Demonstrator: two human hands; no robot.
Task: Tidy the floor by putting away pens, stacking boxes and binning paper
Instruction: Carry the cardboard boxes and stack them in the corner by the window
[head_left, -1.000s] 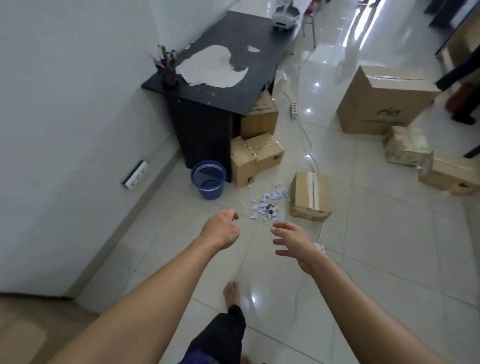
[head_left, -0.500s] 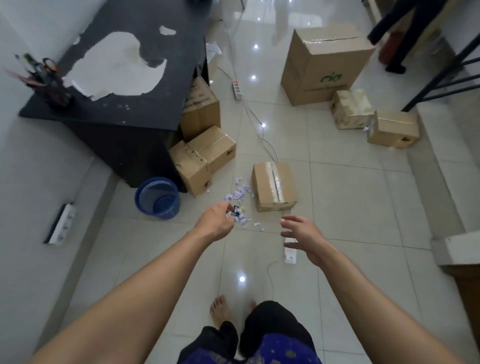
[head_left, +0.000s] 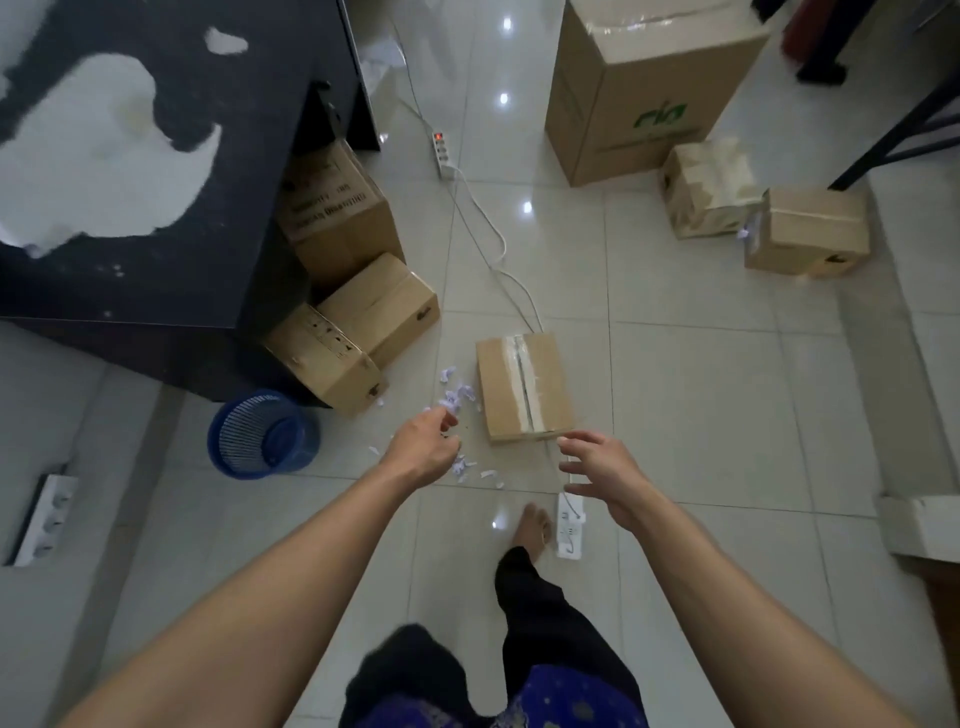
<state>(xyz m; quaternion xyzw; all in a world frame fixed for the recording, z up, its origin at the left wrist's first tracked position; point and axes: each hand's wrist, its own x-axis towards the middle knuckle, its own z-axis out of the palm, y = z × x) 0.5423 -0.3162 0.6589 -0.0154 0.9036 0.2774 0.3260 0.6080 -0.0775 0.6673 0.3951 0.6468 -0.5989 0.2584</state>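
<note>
Fingers of both the left hand (head_left: 423, 451) and the right hand (head_left: 602, 470) hang loosely spread, holding nothing, above the paper scraps (head_left: 457, 402) beside a taped box (head_left: 522, 392).

A blue ribbed basket (head_left: 262, 435) beside brown cardboard boxes (head_left: 524, 385); pale lilac paper scraps (head_left: 457, 400) on grey-white floor tiles (head_left: 701, 415); black tabletop (head_left: 249, 130) with white peeled patches.
</note>
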